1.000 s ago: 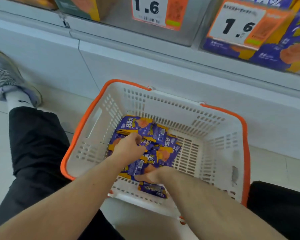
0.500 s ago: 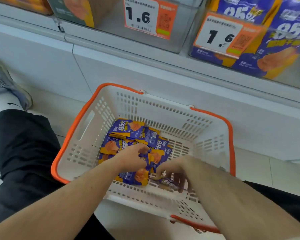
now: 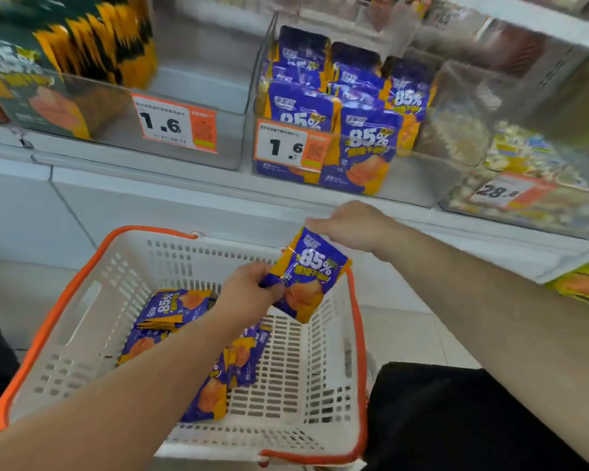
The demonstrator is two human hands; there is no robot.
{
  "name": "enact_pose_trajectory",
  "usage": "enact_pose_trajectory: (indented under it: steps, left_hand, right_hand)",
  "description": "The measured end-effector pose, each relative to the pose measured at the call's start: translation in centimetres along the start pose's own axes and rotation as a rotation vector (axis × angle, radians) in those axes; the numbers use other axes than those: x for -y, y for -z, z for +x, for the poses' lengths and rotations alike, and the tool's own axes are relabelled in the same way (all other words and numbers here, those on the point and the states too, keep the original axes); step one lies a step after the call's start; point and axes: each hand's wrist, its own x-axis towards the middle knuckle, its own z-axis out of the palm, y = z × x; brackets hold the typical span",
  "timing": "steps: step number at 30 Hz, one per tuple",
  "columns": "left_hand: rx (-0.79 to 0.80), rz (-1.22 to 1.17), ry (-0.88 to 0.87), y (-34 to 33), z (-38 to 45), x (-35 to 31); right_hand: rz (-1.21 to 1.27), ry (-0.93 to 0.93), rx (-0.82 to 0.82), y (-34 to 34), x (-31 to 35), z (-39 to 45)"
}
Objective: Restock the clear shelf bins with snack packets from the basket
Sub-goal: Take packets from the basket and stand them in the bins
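A purple and orange snack packet [image 3: 308,277] hangs above the far right corner of the white basket with the orange rim [image 3: 62,307]. My left hand [image 3: 249,294] pinches its lower left edge. My right hand [image 3: 351,226] pinches its top corner. Several more purple packets [image 3: 170,311] lie on the basket floor. Above, a clear shelf bin [image 3: 323,130] holds several upright packets of the same kind behind a 1.6 price tag.
A second clear bin [image 3: 191,107] with a 1.6 tag stands left of it, beside green and orange packs [image 3: 48,79]. Further right, another clear bin [image 3: 510,154] carries a 28 price tag. My black-clad legs [image 3: 456,413] flank the basket on the pale floor.
Both hands have come up out of the basket with one packet held between them. The view has tilted upward, bringing the shelf bins into sight.
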Motion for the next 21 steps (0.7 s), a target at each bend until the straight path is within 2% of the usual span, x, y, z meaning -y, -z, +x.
enact_pose_trajectory:
  steps: [2,4,7,10,13,15,16,18,19,21]
  left_hand:
    - [-0.003,-0.077,-0.024,-1.0,0.2,-2.0]
    - [0.0,-0.146,-0.021,-2.1,0.4,-4.0]
    - [0.026,-0.221,-0.053,-3.3,1.0,-7.2]
    - [0.029,-0.266,-0.1,-3.9,1.6,-10.1]
    - [0.063,-0.21,-0.171,-4.4,2.5,-12.3]
    - [0.057,-0.08,-0.339,-4.2,3.5,-13.8]
    - [0.004,0.042,-0.472,-4.0,4.0,-14.5]
    - [-0.265,0.38,-0.74,-3.4,5.4,-15.9]
    - [-0.397,0.509,-0.817,-3.0,5.8,-16.6]
    - [-0.532,0.635,-0.889,-2.6,6.6,-18.0]
  right_hand:
    - [-0.142,0.062,-0.005,1.4,-0.2,-1.3]
    - [-0.256,0.057,-0.102,2.2,-0.9,-2.2]
    - [-0.252,0.017,-0.337,3.4,-2.0,-2.7]
    - [-0.23,-0.03,-0.426,5.2,-2.7,-3.0]
    - [-0.174,-0.028,-0.469,7.3,-3.2,-3.4]
    - [-0.157,-0.021,-0.588,9.0,-3.3,-4.2]
    - [-0.167,-0.009,-0.683,9.8,-3.3,-4.6]
    - [-0.201,0.031,-0.908,11.3,-3.7,-5.2]
    - [-0.215,0.049,-1.016,12.0,-4.1,-5.4]
    - [-0.24,0.093,-1.169,12.8,-5.0,-5.0]
